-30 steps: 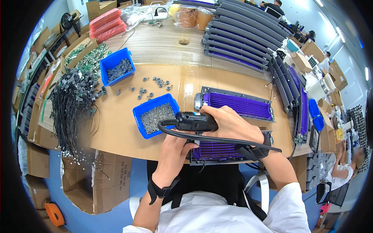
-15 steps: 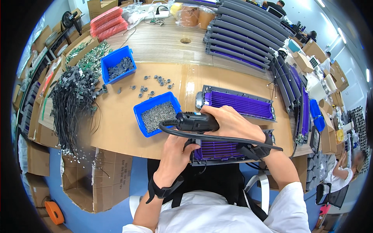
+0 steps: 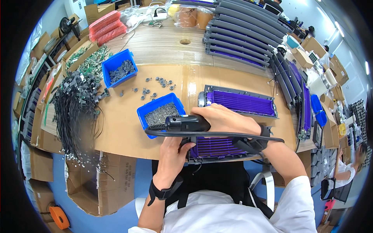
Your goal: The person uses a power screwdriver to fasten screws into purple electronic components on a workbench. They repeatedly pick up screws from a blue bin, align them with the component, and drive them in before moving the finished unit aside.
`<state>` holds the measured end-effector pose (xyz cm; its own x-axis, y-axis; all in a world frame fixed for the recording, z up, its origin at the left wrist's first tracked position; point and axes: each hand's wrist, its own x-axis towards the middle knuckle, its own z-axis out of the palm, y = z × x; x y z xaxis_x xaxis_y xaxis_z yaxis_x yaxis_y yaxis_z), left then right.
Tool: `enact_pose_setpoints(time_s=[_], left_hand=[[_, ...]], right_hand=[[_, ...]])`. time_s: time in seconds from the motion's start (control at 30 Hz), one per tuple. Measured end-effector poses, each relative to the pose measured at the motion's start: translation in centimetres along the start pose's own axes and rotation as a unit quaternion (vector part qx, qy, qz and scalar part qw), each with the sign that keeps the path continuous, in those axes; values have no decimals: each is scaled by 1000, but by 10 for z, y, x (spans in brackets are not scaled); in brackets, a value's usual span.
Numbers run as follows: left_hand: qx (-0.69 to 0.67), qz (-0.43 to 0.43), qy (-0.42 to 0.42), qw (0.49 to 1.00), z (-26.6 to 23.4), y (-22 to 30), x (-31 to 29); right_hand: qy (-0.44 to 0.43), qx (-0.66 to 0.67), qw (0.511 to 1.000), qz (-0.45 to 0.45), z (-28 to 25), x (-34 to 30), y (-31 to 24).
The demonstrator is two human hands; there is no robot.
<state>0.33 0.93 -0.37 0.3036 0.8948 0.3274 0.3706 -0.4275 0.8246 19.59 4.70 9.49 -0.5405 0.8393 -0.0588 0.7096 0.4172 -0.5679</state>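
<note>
My right hand (image 3: 228, 119) is wrapped around a black corded electric screwdriver (image 3: 185, 123), its cable running back over my wrist. The tool is over the left end of a grey frame with purple slats (image 3: 219, 147), close to the table's front edge. At that same end, my left hand (image 3: 171, 157) closes its thumb and fingers on the frame's edge; the screwdriver's tip and the exact grip are hidden. Just beyond the tool sits a blue bin (image 3: 141, 115) full of small screws. A second purple-slatted frame (image 3: 243, 103) lies behind my right hand.
Another blue bin (image 3: 109, 80) holds grey round parts, with several loose grey parts (image 3: 145, 92) near it. Bundled black cables (image 3: 74, 108) hang off the left side. Stacked grey panels (image 3: 241, 37) stand at the back, more (image 3: 289, 85) at the right. A carton (image 3: 116, 182) sits below.
The screwdriver and my right hand have shifted slightly left over the frame's left end. My left hand stays at the frame. The view has shifted a little.
</note>
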Motion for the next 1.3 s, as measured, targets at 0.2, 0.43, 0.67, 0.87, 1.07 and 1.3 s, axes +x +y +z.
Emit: enact_pose_setpoints(time_s=[0.2,0.43,0.67,0.87,1.07,1.3], left_hand=[[-10,1,-16,1000,-3,3,4],[-48,9,-2,999,-2,0,1],[-74,-24,-17,997,-4,2,1],[-72,2,-15,997,-7,1,2],[-30,39,19,999,-9,-2,0],[-79,22,1,997,-6,-4,0]], right_hand=[[-63,55,996,-3,1,12,21],[-62,40,997,1,2,12,17],[-20,20,999,-33,5,7,16],[-18,23,998,61,-14,2,-12],[226,113,964,-82,-36,3,-41],[348,296,870,-184,1,32,-49]])
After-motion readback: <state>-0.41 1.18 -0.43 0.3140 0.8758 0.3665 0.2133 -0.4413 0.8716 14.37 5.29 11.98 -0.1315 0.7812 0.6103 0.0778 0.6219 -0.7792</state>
